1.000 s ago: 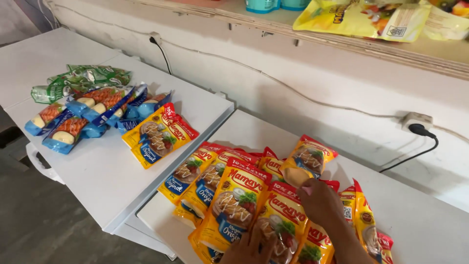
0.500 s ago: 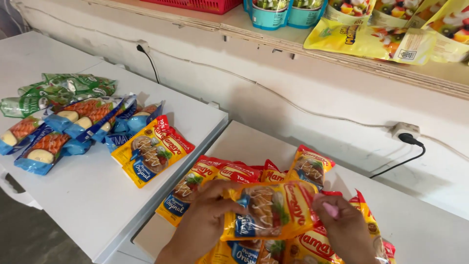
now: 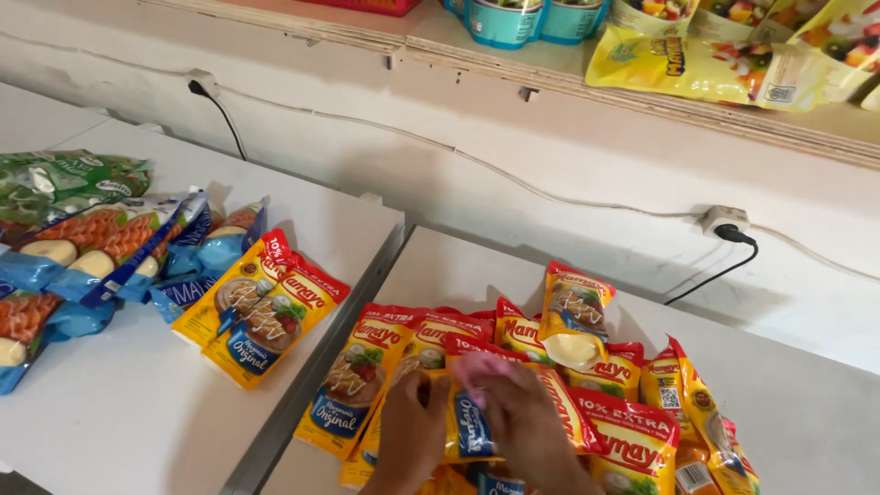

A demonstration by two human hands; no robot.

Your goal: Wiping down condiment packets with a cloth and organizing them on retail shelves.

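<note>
- Head view: both hands at bottom centre, on one yellow sauce pouch (image 3: 469, 423) that they hold between them, just above the pile of pouches (image 3: 587, 385).
- left hand (image 3: 414, 438): fingers closed on the pouch's left edge, so the grip is holding the pouch.
- right hand (image 3: 527, 431): fingers curled over the pouch's right part, grip also holding it (thumb hidden).
- Pile lies on the right white surface (image 3: 807, 412); pouches overlap, one pouch (image 3: 573, 316) stands tilted at the back.
- Left surface (image 3: 119, 412): two more yellow pouches (image 3: 261, 307) near its right edge, blue packets (image 3: 101, 266) and green packets (image 3: 64, 179) further left.
- Wall socket (image 3: 720, 223) with black plug behind; shelf (image 3: 568, 69) above with yellow bags (image 3: 706, 69).
</note>
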